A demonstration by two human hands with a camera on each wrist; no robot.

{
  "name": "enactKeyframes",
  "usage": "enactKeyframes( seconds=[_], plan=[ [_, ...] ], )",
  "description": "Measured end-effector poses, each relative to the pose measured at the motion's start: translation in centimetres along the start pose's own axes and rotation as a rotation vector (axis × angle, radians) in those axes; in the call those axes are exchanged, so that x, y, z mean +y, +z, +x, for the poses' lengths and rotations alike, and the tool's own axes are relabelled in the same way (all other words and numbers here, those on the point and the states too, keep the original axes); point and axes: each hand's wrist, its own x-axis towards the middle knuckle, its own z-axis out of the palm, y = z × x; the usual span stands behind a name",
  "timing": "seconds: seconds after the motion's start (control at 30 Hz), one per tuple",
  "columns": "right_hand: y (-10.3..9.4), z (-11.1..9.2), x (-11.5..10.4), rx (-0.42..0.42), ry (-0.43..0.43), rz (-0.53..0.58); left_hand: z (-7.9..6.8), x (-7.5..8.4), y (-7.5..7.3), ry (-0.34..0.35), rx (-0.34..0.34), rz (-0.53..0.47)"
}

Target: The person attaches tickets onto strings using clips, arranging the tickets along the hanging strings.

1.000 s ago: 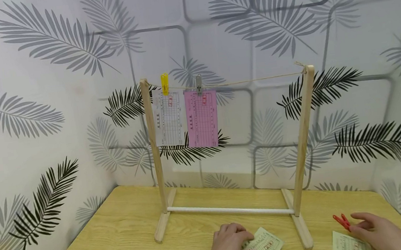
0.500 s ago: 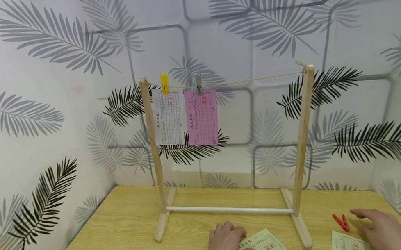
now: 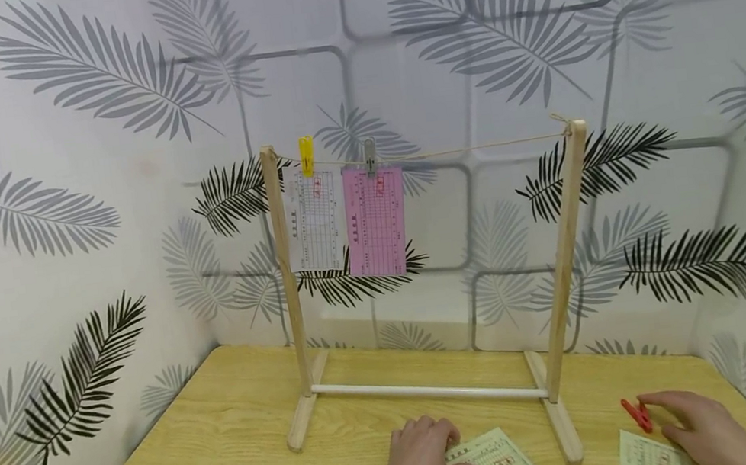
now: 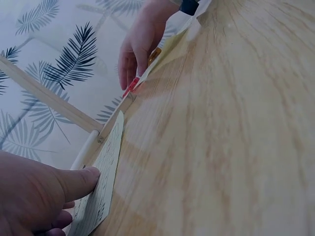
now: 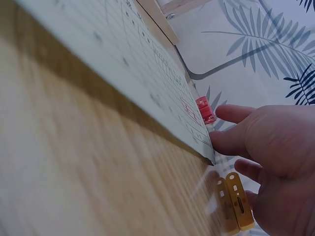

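Note:
A pale green printed slip point(image 3: 499, 460) lies on the table by my left hand point(image 3: 418, 459). In the left wrist view, that hand's thumb is on the slip's face, with fingers curled at its edge. At the right, my right hand point(image 3: 709, 428) reaches its index finger to a red clothespin point(image 3: 638, 417). The thumb is at the corner of a second pale green slip point(image 3: 647, 456). In the right wrist view, an orange-yellow clothespin point(image 5: 240, 202) sits beneath the other fingers.
A wooden rack stands behind, with posts point(image 3: 566, 264), feet and a white crossbar point(image 3: 425, 390). From its string point(image 3: 474, 148) hang a white slip point(image 3: 320, 223) on a yellow clothespin point(image 3: 307, 155) and a pink slip point(image 3: 375, 224) on a grey one point(image 3: 370, 158). Patterned walls enclose the table.
The slip at my left hand has turned and shifted slightly right. My right index finger drew away from the red clothespin, then came back to it. The hanging slips stay put.

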Motion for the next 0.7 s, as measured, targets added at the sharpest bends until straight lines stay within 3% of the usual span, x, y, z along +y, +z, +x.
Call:
enactKeyframes(
  seconds=[0.3, 0.7],
  plan=[
    [0.05, -0.23, 0.2, -0.022, -0.003, 0.098, -0.25, 0.07, -0.13, -0.022, -0.007, -0.027],
    [0.17, -0.35, -0.5, 0.034, 0.067, 0.077, -0.23, -0.01, -0.2, -0.044, 0.017, 0.031]
  ],
)
